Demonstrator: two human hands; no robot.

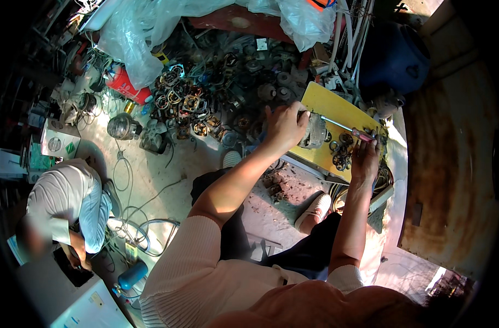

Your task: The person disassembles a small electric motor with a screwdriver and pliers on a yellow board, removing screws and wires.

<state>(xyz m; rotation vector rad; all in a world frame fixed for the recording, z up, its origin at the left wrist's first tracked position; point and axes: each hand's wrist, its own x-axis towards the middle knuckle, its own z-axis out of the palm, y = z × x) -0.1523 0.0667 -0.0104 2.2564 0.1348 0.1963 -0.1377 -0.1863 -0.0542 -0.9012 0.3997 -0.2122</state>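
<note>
Cream ribbed sleeves [189, 268] come up from the lower edge, and bare forearms reach forward over dark trousers and a white shoe [314, 210] planted on the dusty concrete floor [167, 164]. Farther out, the left hand [285, 126] has its grip clenched over a grey, round metal motor part [315, 132], steadying it on a yellow flat board [328, 104] that serves as worktop. Just beside it, the right hand [365, 158] grasps the red handle of a long-shafted screwdriver [348, 129], whose thin steel shaft runs left to touch the motor part's top. Small dark metal rings and bearings [342, 156] lie on the board between the two hands.

Off to the left, another person in a white striped shirt [63, 199] crouches near loose cables [145, 218] and a small blue cylinder [132, 275]. Beyond the board a heap of copper-wound motor stators and dark metal scrap [205, 104] covers the floor, with a red canister [126, 87], a blue plastic barrel [394, 54] and translucent plastic sheeting [140, 38] farthest away.
</note>
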